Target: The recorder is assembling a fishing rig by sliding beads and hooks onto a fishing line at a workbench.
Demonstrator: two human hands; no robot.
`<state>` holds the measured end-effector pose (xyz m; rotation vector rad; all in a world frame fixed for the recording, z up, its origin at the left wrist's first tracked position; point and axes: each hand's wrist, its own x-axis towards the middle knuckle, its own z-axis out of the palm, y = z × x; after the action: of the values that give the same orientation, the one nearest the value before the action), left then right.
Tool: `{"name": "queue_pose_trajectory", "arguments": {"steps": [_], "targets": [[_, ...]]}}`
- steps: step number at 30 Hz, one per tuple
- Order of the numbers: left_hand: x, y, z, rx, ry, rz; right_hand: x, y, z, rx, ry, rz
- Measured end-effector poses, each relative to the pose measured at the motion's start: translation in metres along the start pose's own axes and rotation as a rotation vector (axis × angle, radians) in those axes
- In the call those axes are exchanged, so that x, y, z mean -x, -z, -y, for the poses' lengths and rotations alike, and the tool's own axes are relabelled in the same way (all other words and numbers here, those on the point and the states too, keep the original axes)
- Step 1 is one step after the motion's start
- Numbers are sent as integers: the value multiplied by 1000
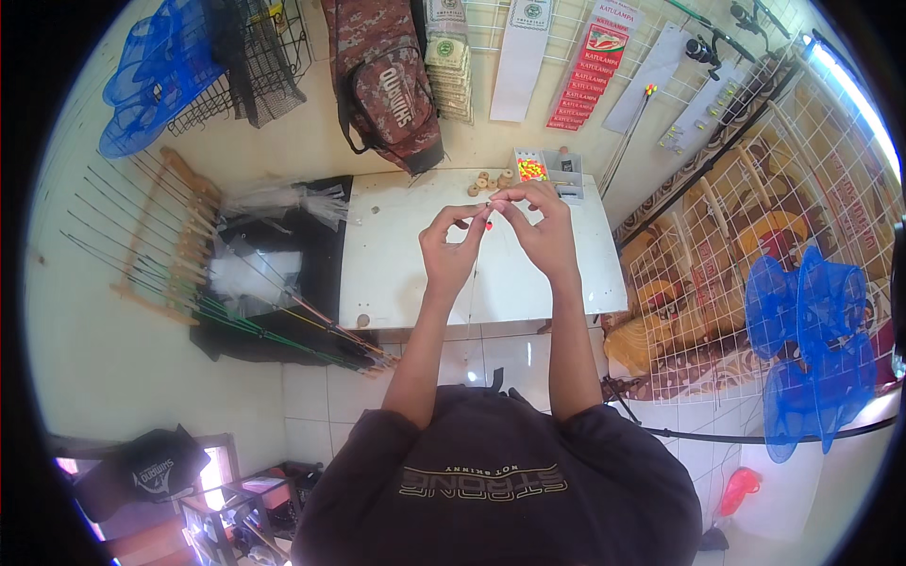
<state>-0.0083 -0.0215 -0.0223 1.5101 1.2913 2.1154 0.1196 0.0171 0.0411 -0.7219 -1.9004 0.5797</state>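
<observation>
Above the white table [396, 250] my two hands meet at the fingertips. My left hand [449, 247] is closed in a pinch on a thin fishing line [474, 283], which hangs down toward the table's near edge. A small red float or bead [489, 225] shows just under the fingertips. My right hand [545, 231] pinches at the same spot, thumb against forefinger. The tiny part between the fingertips is too small to make out. Beyond the hands lie several small wooden spools [486, 182]. Behind my right hand stands a grey divided box [570, 179] with red-and-yellow floats [533, 168].
At the left, a wooden rack [175, 241] holds several thin rods, beside plastic bags [255, 274] on a black cloth. A camouflage bag [385, 90] and packets [587, 80] hang on the back wall. To the right stands a white wire grid [727, 236] with blue nets [816, 330].
</observation>
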Motion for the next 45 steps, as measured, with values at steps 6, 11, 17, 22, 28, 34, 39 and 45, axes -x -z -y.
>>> {"name": "queue_pose_trajectory", "arguments": {"steps": [6,11,17,22,28,34,39,45], "targets": [[0,0,1,-78,-60,-18,5,-5,7,-73,-25,-147],[1,-1,4,-90,-60,5,15,-3,-4,88,55,-102],[3,-3,2,-124,-71,19,22,-4,-17,132,15,-125],[6,-4,1,-132,-65,40,25,-7,-24,39,-49,-112],[10,-2,3,-167,-82,78,27,-12,-25,-65,-144,-69],[17,-3,12,-76,5,22,35,-17,-28,-54,-144,-95],[18,-1,10,19,119,-11,45,-23,-40,25,-159,-73],[21,5,14,-27,222,79,63,-32,-58,76,-222,-8]]}}
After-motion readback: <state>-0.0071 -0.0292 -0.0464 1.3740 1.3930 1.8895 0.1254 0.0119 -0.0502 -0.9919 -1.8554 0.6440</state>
